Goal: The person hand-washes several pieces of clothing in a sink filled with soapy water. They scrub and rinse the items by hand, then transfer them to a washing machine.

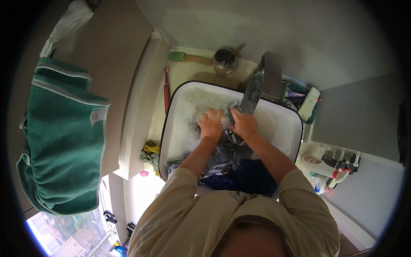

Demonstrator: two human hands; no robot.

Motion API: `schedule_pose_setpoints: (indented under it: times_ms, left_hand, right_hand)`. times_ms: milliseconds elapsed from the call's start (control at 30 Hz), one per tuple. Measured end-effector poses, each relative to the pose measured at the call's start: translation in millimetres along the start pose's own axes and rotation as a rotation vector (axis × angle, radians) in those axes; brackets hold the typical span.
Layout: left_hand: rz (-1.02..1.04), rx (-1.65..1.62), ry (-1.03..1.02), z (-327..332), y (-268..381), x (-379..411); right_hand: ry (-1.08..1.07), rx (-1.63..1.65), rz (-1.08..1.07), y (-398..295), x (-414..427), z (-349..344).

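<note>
A white basin (pixel 170 128) with a dark rim is in front of me, holding cloudy, sudsy water. Wet clothes lie in it: a grey garment (pixel 231 149) with white stripes, and a dark blue cloth (pixel 250 176) nearer my body. My left hand (pixel 211 124) is pressed into the suds over the grey garment, fingers spread and bent; whether they grip fabric is hidden by foam. Beside it, my right hand (pixel 244 124) is closed on a bunched part of the grey garment, just under the spout of the metal faucet (pixel 252 93).
Behind the basin stand a jar (pixel 221 69) with a stick in it and a green-bristled brush (pixel 178 57). A red toothbrush-like tool (pixel 166 93) lies left. Spray bottles (pixel 321 165) and a white tube (pixel 309 102) are right. A green towel (pixel 67 144) hangs left; crumpled cloths (pixel 150 151) lie by the basin.
</note>
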State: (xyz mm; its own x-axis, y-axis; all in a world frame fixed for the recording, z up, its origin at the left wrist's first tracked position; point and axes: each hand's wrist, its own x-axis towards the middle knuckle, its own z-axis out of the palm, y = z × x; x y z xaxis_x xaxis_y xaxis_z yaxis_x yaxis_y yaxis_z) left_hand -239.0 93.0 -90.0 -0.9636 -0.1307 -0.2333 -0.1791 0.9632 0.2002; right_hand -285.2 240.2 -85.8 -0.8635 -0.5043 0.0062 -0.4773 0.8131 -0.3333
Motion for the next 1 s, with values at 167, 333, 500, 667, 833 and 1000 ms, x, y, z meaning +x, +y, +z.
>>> schedule_pose_setpoints:
  times_ms: [167,333,500,667,833,1000]
  left_hand:
    - [-0.042,-0.179,0.044,17,-11,38]
    - [-0.337,-1.640,-0.126,-33,-33,34]
    - [0.039,-1.666,-0.220,-45,-77,-13]
    - [-0.031,-0.254,0.447,-31,-26,-51]
    - [-0.018,-0.105,0.209,-9,-17,-39]
    - [-0.024,0.016,-0.151,-24,-11,-19]
  right_hand:
    - [0.188,0.149,0.200,-4,23,9]
    - [0.370,1.035,0.379,6,-4,3]
    - [0.359,1.054,-0.237,18,-56,-50]
    - [0.239,0.713,-0.126,-10,-80,-54]
    - [0.138,-0.021,-0.007,-25,-50,-17]
    - [0.095,0.022,-0.036,-24,-10,-3]
